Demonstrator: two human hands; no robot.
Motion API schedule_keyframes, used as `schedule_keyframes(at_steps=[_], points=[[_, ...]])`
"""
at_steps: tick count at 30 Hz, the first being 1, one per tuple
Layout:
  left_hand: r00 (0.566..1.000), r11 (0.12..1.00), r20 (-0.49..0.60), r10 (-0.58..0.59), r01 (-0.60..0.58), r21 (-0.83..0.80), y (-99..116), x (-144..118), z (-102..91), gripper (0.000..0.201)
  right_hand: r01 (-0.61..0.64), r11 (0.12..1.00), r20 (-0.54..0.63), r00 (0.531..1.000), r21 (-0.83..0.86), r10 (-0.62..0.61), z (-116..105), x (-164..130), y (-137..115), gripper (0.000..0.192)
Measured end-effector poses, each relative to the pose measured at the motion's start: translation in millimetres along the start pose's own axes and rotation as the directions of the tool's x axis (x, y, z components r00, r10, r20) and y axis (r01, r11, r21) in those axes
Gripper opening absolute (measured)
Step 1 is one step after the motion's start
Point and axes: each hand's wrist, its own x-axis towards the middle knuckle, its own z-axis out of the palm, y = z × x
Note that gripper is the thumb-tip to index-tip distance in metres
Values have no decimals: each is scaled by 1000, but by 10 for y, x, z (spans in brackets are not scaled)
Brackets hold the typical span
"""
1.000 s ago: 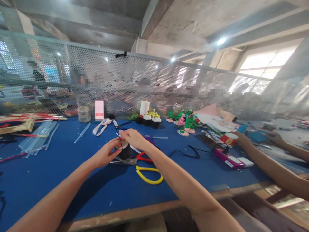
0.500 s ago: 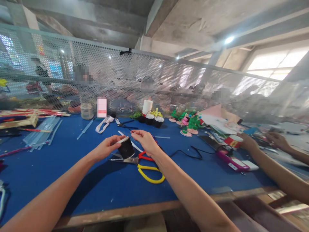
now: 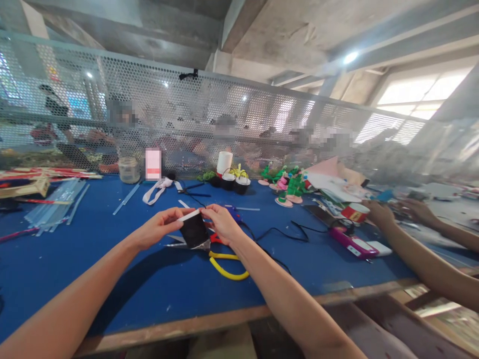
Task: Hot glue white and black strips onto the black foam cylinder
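Between my hands is a small black cup (image 3: 194,232) with a white rim, tilted above the blue table. My left hand (image 3: 164,224) pinches its rim from the left. The fingers of my right hand (image 3: 220,222) are closed at the rim's right side, on a thin black strip (image 3: 196,201) that rises above the cup. Below the cup lie scissors (image 3: 228,271) with one yellow and one red handle, their blades partly hidden by the cup. A blue tool (image 3: 235,213) shows in part behind my right hand.
Two small black-and-white buckets (image 3: 242,185) stand at the back beside a white roll (image 3: 224,162) and green figures (image 3: 295,184). Clear glue sticks (image 3: 56,204) lie left. Right are a purple power strip (image 3: 354,244), a black cord (image 3: 303,232) and a co-worker's arm (image 3: 407,244).
My right hand has come in from just right of the cup to its rim, bringing the black strip's end against it. The view has shifted slightly.
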Motion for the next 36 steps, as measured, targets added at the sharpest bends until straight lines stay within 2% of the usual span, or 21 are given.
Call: schedule_keyframes(at_steps=[6,13,21,27,33,36], points=[[999,999,33,-4,5,-35,21,-5,4,27,-101,994,72,993,47,97,4,-35,6,21],[995,995,93,24,-14,-103,-24,-4,-41,20,-26,996,62,998,82,21,15,-64,10,24],[994,978,94,50,-30,-209,-59,-1,-60,16,-79,993,81,994,85,73,36,-95,11,27],[993,989,99,63,-49,-136,-13,-8,-78,17,-97,990,113,990,100,86,40,-105,29,28],[997,996,38,70,-68,-49,-30,8,-110,20,-45,992,109,993,114,32,36,-85,47,29],[999,999,-7,49,-49,23,-37,18,-132,23,26,995,86,996,91,-34,19,-66,49,28]])
